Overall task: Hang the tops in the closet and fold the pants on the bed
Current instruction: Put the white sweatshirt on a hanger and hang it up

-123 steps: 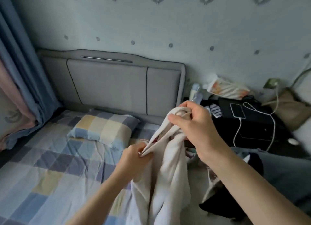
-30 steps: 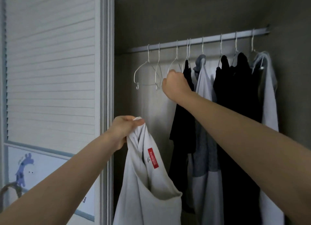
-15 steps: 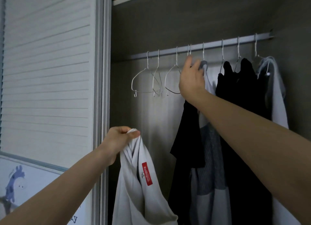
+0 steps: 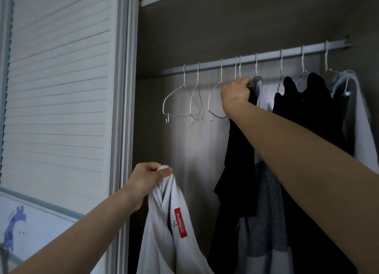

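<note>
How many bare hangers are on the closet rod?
3 clearly bare: left hanger, middle hanger, third hanger. The right hand may hide another, beneath two hooks above it.

Overall illumination is dim and cool-toned. Light arrives from the left and behind the camera: the louvred door (image 4: pixel 57 93) is the brightest surface, and the closet interior falls off into shadow toward the upper right. A pale patch of light lies on the closet back panel (image 4: pixel 190 150). The dark garments (image 4: pixel 307 113) show no fabric detail. No glare is present. Wide-angle distortion bows the door frame (image 4: pixel 125 109) and tilts the rail (image 4: pixel 266 55). Definition is soft, with slight blur on both forearms.
</note>
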`<state>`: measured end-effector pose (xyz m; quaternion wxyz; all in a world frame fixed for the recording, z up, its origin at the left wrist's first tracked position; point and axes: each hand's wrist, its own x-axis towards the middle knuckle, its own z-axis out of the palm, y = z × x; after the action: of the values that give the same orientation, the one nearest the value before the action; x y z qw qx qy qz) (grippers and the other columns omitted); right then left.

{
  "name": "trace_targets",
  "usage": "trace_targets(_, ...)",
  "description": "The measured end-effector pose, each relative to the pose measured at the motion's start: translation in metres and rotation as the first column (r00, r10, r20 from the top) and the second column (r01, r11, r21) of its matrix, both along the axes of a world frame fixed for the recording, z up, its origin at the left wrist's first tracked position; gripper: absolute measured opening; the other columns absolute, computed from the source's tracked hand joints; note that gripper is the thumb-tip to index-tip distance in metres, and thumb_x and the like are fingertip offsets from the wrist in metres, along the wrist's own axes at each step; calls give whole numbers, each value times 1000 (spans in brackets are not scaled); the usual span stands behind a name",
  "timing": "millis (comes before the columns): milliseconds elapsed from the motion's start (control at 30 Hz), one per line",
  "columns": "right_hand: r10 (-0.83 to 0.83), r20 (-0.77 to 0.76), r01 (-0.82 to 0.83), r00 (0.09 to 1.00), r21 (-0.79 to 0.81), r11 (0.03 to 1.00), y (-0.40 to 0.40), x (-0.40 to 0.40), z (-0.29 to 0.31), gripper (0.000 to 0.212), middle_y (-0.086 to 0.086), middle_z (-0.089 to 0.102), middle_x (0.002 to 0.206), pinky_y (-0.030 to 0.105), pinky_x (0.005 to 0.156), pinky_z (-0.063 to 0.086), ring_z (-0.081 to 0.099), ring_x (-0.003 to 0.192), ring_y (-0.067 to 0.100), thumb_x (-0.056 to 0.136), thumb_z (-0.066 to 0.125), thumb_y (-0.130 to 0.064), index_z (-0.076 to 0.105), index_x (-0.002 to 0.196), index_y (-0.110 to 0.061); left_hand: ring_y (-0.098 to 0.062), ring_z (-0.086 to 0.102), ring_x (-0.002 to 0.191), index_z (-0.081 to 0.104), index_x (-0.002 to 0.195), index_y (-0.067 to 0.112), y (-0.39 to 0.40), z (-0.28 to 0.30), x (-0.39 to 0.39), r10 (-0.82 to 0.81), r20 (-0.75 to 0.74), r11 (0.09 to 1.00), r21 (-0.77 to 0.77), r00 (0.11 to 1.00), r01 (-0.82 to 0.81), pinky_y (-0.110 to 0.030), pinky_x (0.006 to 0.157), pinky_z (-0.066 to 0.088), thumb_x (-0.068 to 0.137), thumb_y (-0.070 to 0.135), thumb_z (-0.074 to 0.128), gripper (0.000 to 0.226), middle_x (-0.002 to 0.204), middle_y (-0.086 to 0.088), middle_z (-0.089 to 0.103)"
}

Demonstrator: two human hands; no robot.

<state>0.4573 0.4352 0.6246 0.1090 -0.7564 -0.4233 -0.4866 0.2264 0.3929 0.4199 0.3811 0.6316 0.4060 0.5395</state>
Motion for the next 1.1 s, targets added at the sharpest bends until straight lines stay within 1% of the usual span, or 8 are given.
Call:
trace_targets(133,-74,19,74,997,-1,997,-2,18,8,30,18,55,123,33,78,32,42,108,32,96,46,-14,60,122,-9,-40,65,93,70,91,-4,8,-1,-1,34,12,999,-17,999,-34,-49,91,53,86,19,72,24,94,-24,69)
trace_targets(200,-111,54,112,992,-8,994,-3,24,7,31,17,49,128,34,82,33,40,111,31,97,46,-20,60,123,-12,-39,66,93,71,90,-2,9,-1,1,36,0,999,-24,999,-36,-51,92,53,86,20,72,22,92,-22,69)
trace_targets(333,-123,165,124,979,4,992,8,30,1,32,15,46,130,36,91,33,37,116,32,96,47,-21,61,122,-11,-39,66,91,72,87,0,10,-1,5,29,-26,999,-25,999,-29,-49,90,54,86,20,72,20,89,-21,70)
trace_targets(500,-78,157,75,985,26,997,13,30,3,25,14,54,119,34,85,35,42,106,28,92,51,-16,64,113,-11,-39,66,90,71,88,-3,10,-2,6,28,-49,999,-26,998,-29,-47,88,53,86,20,71,22,90,-23,69)
trace_targets(667,176,45,-179,983,66,982,23,21,16,33,19,57,120,36,80,41,50,112,35,92,43,-1,51,124,2,-39,67,90,72,87,0,12,-4,5,39,-67,999,-35,997,-41,-45,87,53,87,21,70,21,89,-22,70)
trace_targets(767,188,12,-188,982,93,978,21,16,19,33,18,58,116,36,79,39,49,108,36,90,45,2,57,120,-1,-35,67,83,72,84,0,9,-6,2,44,-75,998,-32,996,-46,-43,84,53,87,20,70,20,85,-21,70)
trace_targets(900,219,-38,-212,975,137,968,11,11,24,29,15,63,109,36,88,34,53,105,33,87,48,3,63,110,-7,-29,70,78,73,81,5,5,-11,-4,76,-112,996,-28,991,-79,-41,81,55,88,22,69,19,75,-13,72)
trace_targets(1100,321,-220,-270,921,233,934,-30,-7,-4,31,17,58,118,40,90,31,37,119,38,86,51,1,62,113,-9,-21,72,67,73,82,6,-3,-19,-17,101,-261,993,-32,960,-114,-30,65,52,87,26,71,21,69,-9,73)
